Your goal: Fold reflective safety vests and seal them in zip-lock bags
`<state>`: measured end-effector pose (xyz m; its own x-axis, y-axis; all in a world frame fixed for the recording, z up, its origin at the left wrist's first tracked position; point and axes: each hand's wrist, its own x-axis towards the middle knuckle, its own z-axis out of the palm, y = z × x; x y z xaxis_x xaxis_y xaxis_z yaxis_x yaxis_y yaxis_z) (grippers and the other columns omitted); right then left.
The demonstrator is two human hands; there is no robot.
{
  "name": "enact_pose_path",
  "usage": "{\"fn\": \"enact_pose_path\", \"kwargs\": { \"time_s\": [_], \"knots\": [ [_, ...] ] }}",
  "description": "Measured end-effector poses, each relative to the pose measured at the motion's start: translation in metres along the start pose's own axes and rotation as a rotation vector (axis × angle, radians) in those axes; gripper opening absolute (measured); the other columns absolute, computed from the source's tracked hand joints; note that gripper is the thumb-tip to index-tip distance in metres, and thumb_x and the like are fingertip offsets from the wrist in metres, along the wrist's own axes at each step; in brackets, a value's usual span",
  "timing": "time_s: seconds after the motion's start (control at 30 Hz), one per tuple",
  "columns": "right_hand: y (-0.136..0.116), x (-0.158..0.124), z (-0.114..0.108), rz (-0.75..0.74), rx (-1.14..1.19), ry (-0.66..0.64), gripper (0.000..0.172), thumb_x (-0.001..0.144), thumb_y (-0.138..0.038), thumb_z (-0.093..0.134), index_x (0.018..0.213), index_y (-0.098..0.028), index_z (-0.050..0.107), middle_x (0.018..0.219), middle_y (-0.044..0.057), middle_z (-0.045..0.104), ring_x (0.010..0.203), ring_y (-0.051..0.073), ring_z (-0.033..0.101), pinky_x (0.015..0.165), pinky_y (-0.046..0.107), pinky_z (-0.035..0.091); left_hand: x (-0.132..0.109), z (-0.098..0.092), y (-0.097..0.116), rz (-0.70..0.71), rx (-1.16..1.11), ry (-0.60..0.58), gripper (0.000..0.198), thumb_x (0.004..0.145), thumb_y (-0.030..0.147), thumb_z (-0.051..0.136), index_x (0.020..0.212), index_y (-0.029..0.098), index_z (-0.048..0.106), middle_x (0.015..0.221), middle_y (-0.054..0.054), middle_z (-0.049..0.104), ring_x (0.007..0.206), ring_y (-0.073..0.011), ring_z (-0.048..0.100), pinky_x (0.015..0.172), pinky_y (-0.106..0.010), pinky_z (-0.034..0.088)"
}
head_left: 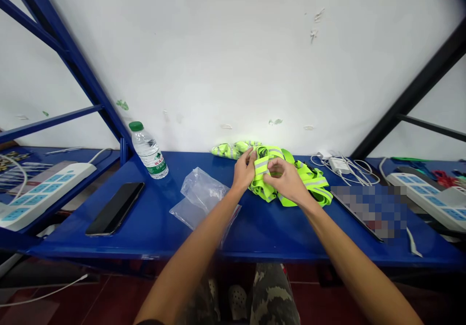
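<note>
A tangle of neon yellow-green reflective straps (317, 183) with silver stripes and black buckles lies on the blue table near the wall. My left hand (244, 170) grips the left side of a folded strap, its fingers curled at the edge. On the other side, my right hand (286, 178) pinches the same strap between thumb and fingers. More yellow-green striped material (224, 150), looking wrapped in clear plastic, sits behind my left hand. Close to my left forearm lies a crumpled clear plastic bag (204, 191), partly covered by that arm.
A water bottle (150, 152) with a green cap stands at the left, behind a black phone (115, 208). To the right are a white charger with coiled cable (340, 165) and a flat, partly blurred device (367, 213). Power strips (51, 189) flank the blue table (269, 228).
</note>
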<state>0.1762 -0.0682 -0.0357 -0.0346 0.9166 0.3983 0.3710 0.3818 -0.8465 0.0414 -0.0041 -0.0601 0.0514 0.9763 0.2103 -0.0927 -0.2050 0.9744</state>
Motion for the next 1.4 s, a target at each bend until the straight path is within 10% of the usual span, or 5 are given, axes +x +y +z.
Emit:
{"fn": "enact_pose_path", "kwargs": {
  "time_s": [0.23,0.53,0.77,1.0,1.4],
  "knots": [
    [0.011,-0.004,-0.003,-0.406,-0.399,0.118,0.013,0.076,-0.010,0.047,0.078,-0.024,0.047,0.088,0.006,0.056,0.083,0.021,0.055,0.076,0.035,0.046,-0.010,-0.006,0.016,0.008,-0.032,-0.242,0.059,0.083,0.070,0.052,0.097,0.015,0.066,0.087,-0.005,0.067,0.078,-0.0164,0.061,0.072,-0.028,0.048],
    [0.018,0.016,-0.044,0.026,0.026,0.507,0.009,0.072,-0.027,0.060,0.078,-0.021,0.055,0.086,0.005,0.062,0.079,0.019,0.059,0.068,0.033,0.051,-0.010,-0.013,0.031,-0.181,-0.222,-0.252,0.051,0.071,0.055,0.076,0.098,0.012,0.069,0.092,-0.009,0.073,0.084,-0.0210,0.067,0.077,-0.031,0.052],
    [-0.011,0.001,-0.014,-0.050,-0.227,0.103,0.037,0.066,-0.032,0.073,0.100,-0.021,0.060,0.101,0.008,0.064,0.088,0.024,0.062,0.078,0.039,0.051,-0.010,0.002,0.033,-0.260,-0.338,-0.441,0.048,0.075,0.055,0.073,0.103,0.017,0.067,0.098,-0.008,0.071,0.090,-0.0208,0.066,0.075,-0.029,0.052],
    [0.023,0.014,-0.047,0.228,0.293,0.018,0.037,0.059,-0.023,0.067,0.096,-0.022,0.060,0.105,0.004,0.067,0.082,0.020,0.064,0.064,0.030,0.050,-0.009,-0.017,0.039,-0.240,-0.164,-0.424,0.046,0.077,0.055,0.071,0.099,0.016,0.066,0.100,-0.008,0.067,0.089,-0.0168,0.062,0.072,-0.026,0.050],
    [-0.018,0.000,-0.027,-0.033,-0.292,0.049,0.018,0.076,-0.035,0.067,0.086,-0.021,0.066,0.089,0.008,0.073,0.085,0.025,0.069,0.079,0.041,0.053,-0.012,0.009,0.034,-0.148,-0.110,-0.215,0.056,0.073,0.046,0.077,0.115,0.015,0.055,0.086,-0.005,0.070,0.076,-0.0154,0.063,0.068,-0.026,0.049]
  ]
}}
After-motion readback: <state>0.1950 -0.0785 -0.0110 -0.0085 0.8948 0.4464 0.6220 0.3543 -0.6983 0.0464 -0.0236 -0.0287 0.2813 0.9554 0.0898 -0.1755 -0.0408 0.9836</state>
